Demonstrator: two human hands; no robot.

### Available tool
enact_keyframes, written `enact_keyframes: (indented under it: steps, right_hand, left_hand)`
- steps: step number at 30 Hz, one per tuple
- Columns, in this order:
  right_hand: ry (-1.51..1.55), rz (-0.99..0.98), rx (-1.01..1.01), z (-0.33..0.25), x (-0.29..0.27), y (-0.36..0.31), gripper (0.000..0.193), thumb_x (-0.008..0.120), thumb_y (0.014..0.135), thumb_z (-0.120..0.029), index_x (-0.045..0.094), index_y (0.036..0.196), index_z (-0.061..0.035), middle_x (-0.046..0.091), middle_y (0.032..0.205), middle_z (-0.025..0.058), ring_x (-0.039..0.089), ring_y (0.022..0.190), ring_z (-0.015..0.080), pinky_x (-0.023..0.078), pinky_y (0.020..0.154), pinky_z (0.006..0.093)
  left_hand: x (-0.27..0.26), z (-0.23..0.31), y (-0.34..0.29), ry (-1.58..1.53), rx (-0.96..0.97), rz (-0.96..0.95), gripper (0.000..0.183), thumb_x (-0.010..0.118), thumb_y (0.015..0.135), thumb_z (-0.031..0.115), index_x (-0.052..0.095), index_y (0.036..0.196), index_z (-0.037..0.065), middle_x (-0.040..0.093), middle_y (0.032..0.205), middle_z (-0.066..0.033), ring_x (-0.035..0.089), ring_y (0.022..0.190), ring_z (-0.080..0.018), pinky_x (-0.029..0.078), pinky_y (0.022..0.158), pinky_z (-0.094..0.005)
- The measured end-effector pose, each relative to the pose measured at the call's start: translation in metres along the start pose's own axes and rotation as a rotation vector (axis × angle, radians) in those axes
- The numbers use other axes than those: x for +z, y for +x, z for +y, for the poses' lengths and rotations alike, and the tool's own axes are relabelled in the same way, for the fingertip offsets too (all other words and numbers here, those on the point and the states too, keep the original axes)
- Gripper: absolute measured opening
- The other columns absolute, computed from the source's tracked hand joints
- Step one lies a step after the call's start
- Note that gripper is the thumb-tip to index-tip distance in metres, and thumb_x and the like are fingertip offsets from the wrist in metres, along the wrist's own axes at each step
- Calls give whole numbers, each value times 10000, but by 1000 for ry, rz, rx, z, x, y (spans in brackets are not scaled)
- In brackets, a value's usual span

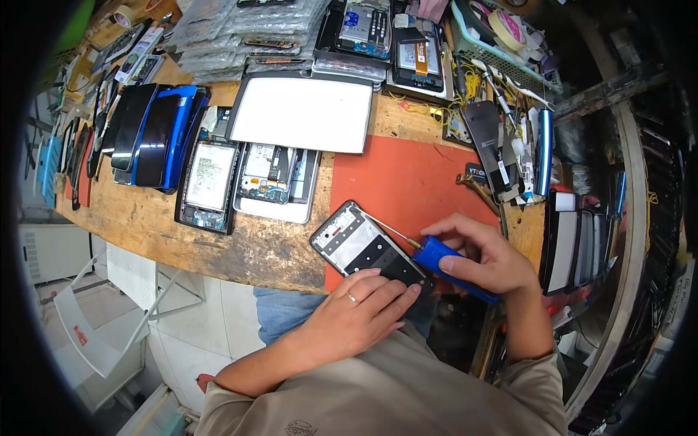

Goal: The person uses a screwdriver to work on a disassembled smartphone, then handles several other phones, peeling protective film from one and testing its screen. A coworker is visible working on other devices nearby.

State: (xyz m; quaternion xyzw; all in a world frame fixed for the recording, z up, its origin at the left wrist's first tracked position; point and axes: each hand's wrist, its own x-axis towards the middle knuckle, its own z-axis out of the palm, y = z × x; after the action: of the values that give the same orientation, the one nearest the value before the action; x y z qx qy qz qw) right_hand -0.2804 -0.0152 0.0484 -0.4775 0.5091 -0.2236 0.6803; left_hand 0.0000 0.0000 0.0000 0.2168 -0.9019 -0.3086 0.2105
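A phone frame (354, 240) lies tilted at the front edge of an orange-red mat (407, 171), its inner side up with silver and black patches. My left hand (360, 305), a ring on one finger, holds its lower end, the fingers laid across it. My right hand (494, 254) is closed round a blue hand tool (445, 263) with a thin metal shaft. That shaft runs along the frame's right long edge, its tip near the upper corner. Whether the tip touches the frame I cannot tell.
Left of the mat, opened phones (211, 178) and a white board (302, 110) lie on the wooden bench (280, 251). Blue and black phones (163, 138) are stacked farther left. Bubble-wrapped packs (240, 36) stand behind. Loose phone parts (491, 142) and a green basket (494, 51) are at the right.
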Motion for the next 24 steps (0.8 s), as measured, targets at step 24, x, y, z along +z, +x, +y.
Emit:
enact_keyframes:
  steps: [24]
  right_hand:
    - [-15,39,-9,-4,4,-2,416,686,1001,-96,550,1387,-17,706,1101,100,682,976,123,578,817,298]
  left_hand:
    - [-2,-3,2,8,7,13,667,827,789,227,640,1405,51,580,1237,-79,544,1137,-261,479,1063,-476]
